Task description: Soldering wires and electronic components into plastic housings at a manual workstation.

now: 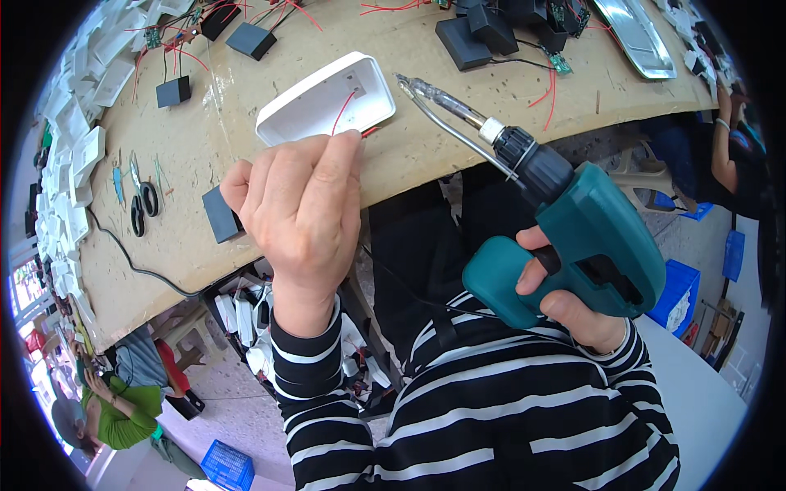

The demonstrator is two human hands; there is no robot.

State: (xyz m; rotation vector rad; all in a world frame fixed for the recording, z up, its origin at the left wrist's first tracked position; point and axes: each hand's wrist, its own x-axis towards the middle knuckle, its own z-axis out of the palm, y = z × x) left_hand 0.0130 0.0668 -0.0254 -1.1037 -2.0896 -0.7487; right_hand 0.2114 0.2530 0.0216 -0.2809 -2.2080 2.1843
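Observation:
My left hand [299, 204] is closed in a pinch at the table's near edge, with a thin red wire [343, 113] rising from its fingertips. Just beyond it lies a white plastic housing [286, 123], open side up, its near wall partly covered by my fingers. In my right hand [573, 315] is a green soldering gun [606, 237] with a black collar. Its metal tip and a curved feed tube point up and left, toward the housing's right end, without touching it. A black box [219, 214] sits beside my left wrist, partly hidden.
Black boxes with wires and small circuit boards [559, 63] lie along the far side. Black-handled scissors [144, 200] rest at left, near piled white housings [61, 221]. A metal tray [634, 37] is at far right. Other people [123, 409] work at both sides.

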